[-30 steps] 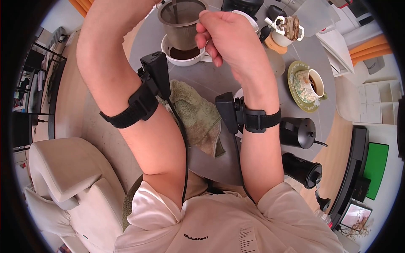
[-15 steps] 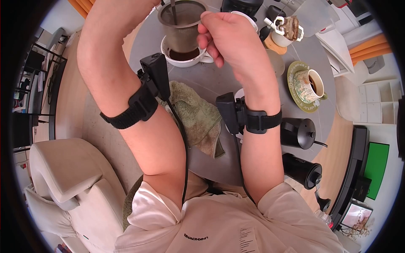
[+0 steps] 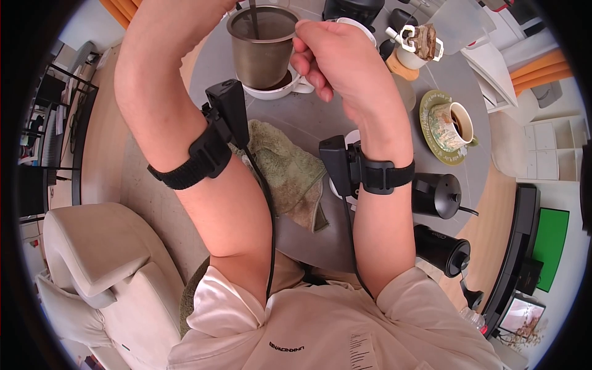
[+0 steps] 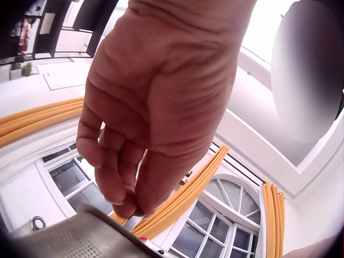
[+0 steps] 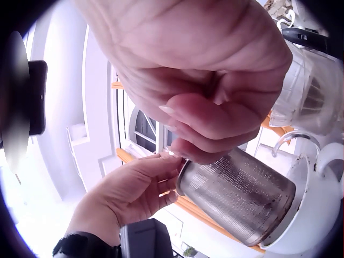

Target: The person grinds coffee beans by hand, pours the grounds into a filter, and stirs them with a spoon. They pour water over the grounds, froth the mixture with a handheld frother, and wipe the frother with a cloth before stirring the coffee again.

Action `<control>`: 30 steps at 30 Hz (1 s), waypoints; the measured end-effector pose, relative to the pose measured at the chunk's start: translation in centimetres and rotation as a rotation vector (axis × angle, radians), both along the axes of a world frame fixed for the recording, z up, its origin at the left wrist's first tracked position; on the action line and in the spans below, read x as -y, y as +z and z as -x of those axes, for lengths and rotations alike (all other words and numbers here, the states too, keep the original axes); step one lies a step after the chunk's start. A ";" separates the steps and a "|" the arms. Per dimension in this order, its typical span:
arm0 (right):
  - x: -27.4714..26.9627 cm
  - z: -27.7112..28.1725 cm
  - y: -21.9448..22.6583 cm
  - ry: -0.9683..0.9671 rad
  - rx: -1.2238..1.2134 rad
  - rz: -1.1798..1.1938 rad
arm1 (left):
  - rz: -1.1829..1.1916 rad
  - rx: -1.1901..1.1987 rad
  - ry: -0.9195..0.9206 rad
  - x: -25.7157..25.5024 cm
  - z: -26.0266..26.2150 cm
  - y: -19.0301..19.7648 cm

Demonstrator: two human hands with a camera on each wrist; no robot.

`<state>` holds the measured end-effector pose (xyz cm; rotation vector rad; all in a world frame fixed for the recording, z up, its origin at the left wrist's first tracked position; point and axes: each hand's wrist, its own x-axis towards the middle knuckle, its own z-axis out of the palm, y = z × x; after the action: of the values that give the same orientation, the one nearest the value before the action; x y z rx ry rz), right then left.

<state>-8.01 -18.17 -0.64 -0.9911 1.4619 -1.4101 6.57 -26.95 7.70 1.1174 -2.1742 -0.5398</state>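
Right hand [image 3: 345, 61] pinches mesh strainer [image 3: 262, 55] rim at white cup [image 3: 274, 94]; left hand [image 4: 156, 97] pinches thin stem [image 3: 254, 21]. Dark liquid's in cup; straining looks underway, strainer not set aside.

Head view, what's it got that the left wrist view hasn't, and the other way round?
Only the head view: the green cloth, the patterned cup and the green saucer under it.
Only the left wrist view: the fingers of the left hand, and an arched window.
Both: part of the metal strainer and some orange curtain.
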 end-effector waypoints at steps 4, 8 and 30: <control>-0.1 0.0 0.1 0.008 0.001 0.001 | 0.218 -0.015 0.001 -1.4 0.3 -0.9; -0.1 -0.2 0.1 -0.001 -0.002 0.003 | 0.142 -0.026 -0.034 -1.2 -0.1 -0.1; -0.1 -0.2 0.2 0.029 -0.037 -0.009 | 0.213 -0.024 0.014 -1.5 0.5 -1.1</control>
<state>-7.81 -18.08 -0.47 -1.0338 1.4736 -1.3704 6.09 -25.44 6.62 1.0052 -2.1439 -0.3045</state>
